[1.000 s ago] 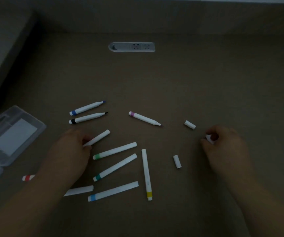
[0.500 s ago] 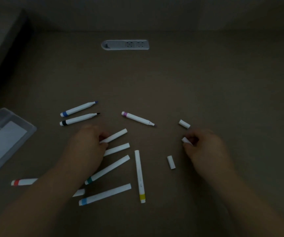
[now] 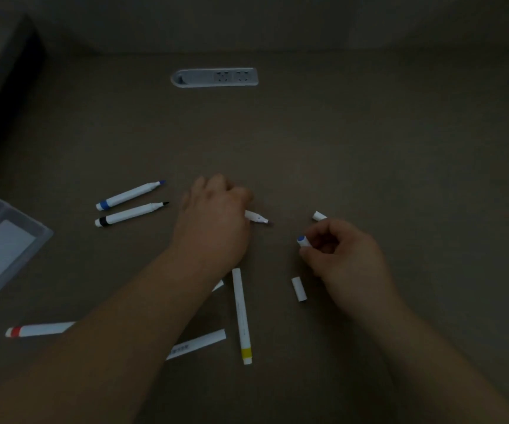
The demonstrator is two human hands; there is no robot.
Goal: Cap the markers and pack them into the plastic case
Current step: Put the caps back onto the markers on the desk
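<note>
1. A person's left hand [image 3: 216, 221] covers an uncapped marker [image 3: 257, 216] on a dim brown tabletop [image 3: 369, 142], its fingers curled over the barrel; only the tip end pokes out to the right, and whether the barrel is gripped cannot be told.
2. The right hand [image 3: 343, 252] pinches one white cap with a blue end [image 3: 303, 241] between thumb and fingers.
3. Two more loose caps are in view: one [image 3: 319, 215] just beyond the right hand, one [image 3: 299, 289] beside its wrist.
4. Two uncapped markers lie side by side at left, one blue-banded [image 3: 129, 195], one black-banded [image 3: 130, 214].
5. Capped markers nearer the camera: a yellow-banded one [image 3: 241, 315], a red-banded one [image 3: 40, 329] and a white barrel [image 3: 198, 344], the last two partly under the left forearm. A white end [image 3: 218, 285] also shows at the arm's edge.
6. The clear plastic case [image 3: 8, 249] sits open at the left edge, well apart from both hands.
7. One power strip [image 3: 215, 77] lies at the far side.
</note>
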